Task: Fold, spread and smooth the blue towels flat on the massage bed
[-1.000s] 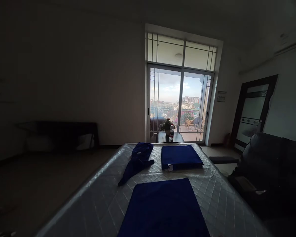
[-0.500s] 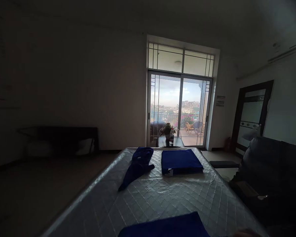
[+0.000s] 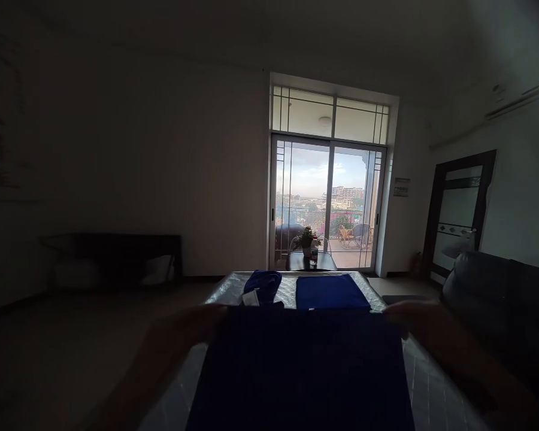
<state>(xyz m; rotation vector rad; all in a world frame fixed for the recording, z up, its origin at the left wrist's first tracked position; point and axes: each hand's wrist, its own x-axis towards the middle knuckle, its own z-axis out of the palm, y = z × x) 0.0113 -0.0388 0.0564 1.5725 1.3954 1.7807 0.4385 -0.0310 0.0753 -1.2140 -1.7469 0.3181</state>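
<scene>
I hold a dark blue cloth spread upright in front of me above the quilted mattress. My left hand grips its top left corner and my right hand grips its top right corner; both hands are dim and blurred. Beyond the cloth's top edge, a folded blue cloth lies flat on the far right of the mattress, and a crumpled blue cloth lies to its left.
A dark sofa stands at the right. A small table with a potted plant stands before the glass balcony doors. A low dark bench lines the left wall. A door is at the right.
The near blue cloth, which lay flat on the mattress, has been lifted by its top corners and now hangs spread between my hands. Both hands have come into view.
</scene>
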